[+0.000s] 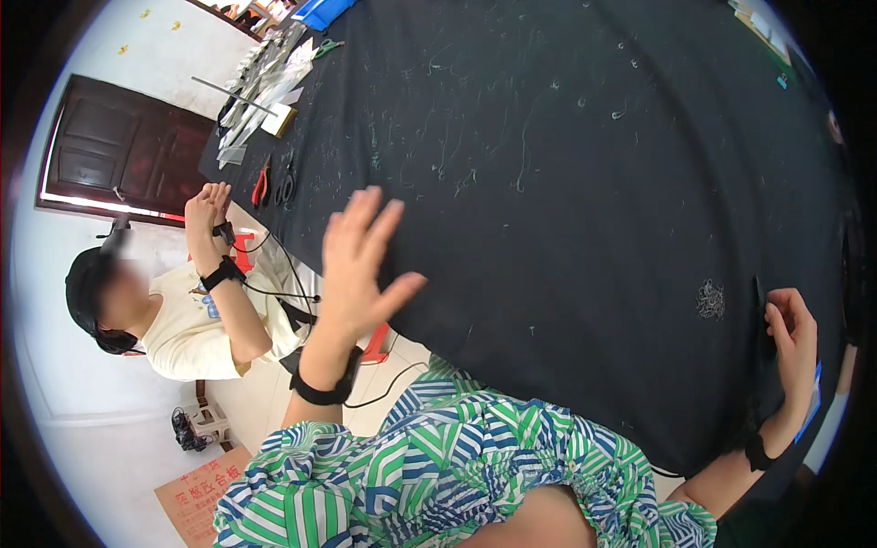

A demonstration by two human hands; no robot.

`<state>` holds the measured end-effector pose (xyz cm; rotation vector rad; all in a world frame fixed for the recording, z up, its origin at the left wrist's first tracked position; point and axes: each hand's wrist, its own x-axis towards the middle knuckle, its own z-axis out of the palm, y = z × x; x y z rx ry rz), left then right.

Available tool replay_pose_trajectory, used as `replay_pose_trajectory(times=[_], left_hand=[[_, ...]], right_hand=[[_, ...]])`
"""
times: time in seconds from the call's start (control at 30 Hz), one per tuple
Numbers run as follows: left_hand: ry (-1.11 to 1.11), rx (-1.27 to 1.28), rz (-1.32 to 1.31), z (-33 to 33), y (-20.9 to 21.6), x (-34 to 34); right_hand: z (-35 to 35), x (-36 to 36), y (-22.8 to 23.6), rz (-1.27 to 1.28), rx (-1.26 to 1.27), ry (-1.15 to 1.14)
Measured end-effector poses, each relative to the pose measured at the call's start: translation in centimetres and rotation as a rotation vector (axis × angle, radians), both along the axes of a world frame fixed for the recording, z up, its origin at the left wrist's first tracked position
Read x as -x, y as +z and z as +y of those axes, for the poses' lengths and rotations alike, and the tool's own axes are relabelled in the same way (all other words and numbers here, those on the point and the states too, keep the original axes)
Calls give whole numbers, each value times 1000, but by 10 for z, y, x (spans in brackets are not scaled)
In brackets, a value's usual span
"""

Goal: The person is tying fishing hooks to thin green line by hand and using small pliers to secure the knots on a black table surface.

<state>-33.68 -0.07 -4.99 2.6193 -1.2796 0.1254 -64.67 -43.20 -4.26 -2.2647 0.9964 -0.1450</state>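
My left hand [361, 265] is raised above the near edge of a table covered in black cloth [566, 164]. Its fingers are spread and it holds nothing. My right hand [791, 345] rests at the cloth's right edge with its fingers curled. Its thumb lies beside a slim dark strip [758, 315], and whether it grips the strip or the cloth is unclear. A small tangle of pale thread [711, 299] lies on the cloth just left of that hand. Both wrists wear black bands. My green, blue and white patterned garment [457, 466] fills the lower middle.
Another person in a cream shirt [187, 333] sits at the left with both hands [208, 215] pressed together. Red-handled pliers [261, 185], dark scissors [285, 187] and a heap of clear packets [260, 82] lie at the table's far left. A dark door [119, 151] and cardboard [196, 498] are behind.
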Motion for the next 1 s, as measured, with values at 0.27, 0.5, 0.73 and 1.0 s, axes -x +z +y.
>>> replay_pose_trajectory(times=[0.27,0.5,0.73,1.0], left_hand=[[-315,-185,167,-35,-22,45],[-284,-188,121,-28,-29,58],[-352,-215,111,-41,-29,62],[-375,-245,54,-49,-26,69]], right_hand=[[31,-14,29,-9,49,68],[110,-58,23,-19,-156,570],[117,-46,8,136,-38,620],[108,-17,-21,-14,14,646]])
